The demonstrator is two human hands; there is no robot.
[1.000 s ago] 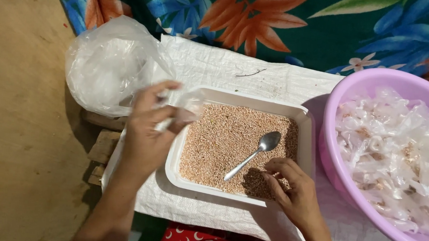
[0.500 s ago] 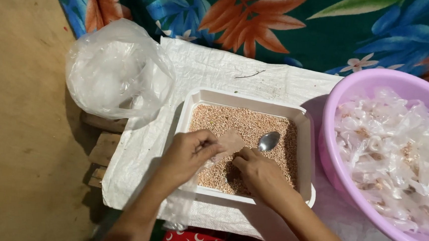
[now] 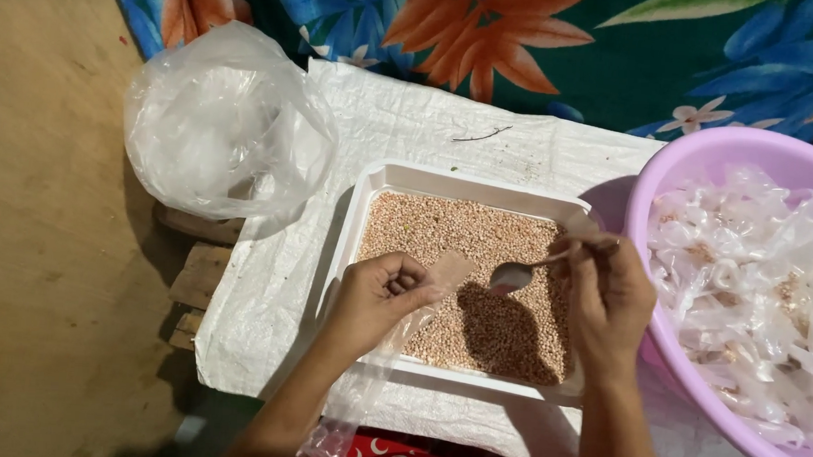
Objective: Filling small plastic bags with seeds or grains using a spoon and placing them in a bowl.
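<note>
Left hand (image 3: 379, 297) pinches a small clear bag (image 3: 446, 270) over the white tray of grain (image 3: 464, 288); right hand (image 3: 609, 302) grips the spoon (image 3: 516, 275), bowl at the bag's mouth.

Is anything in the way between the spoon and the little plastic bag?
Nothing visible. The spoon in the right hand hangs over the grain tray, right beside the small clear bag that the left hand pinches. Only open air lies between them.

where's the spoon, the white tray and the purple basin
spoon (image 3: 513, 276), head view, on its bowl
white tray (image 3: 447, 179), head view, on its far rim
purple basin (image 3: 712, 148), head view, on its far-left rim
</note>
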